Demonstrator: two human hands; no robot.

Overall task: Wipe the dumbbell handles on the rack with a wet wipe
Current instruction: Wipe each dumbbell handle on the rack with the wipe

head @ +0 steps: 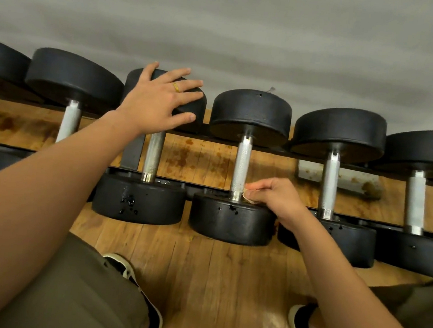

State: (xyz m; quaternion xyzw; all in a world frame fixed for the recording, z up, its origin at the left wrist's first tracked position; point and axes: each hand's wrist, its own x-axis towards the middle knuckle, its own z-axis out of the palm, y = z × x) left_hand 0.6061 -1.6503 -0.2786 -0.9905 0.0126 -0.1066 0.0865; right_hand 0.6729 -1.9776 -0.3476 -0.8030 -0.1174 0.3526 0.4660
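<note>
Wiping the fourth handle [241,163] from the rack's [131,153] left end seems under way: the right grip [273,198] pinches the wet wipe [249,195] at its near end. The left grip [157,102], fingers straight, rests on the neighbouring dumbbell [137,204]. The next move likely calls for sliding the wipe up the knurling. Six dumbbells and one wipe show.

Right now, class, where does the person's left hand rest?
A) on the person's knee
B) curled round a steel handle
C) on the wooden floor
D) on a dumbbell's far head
D: the left hand lies with fingers spread on the black dumbbell head, while the right hand pinches the wipe against the next dumbbell's handle.
</note>
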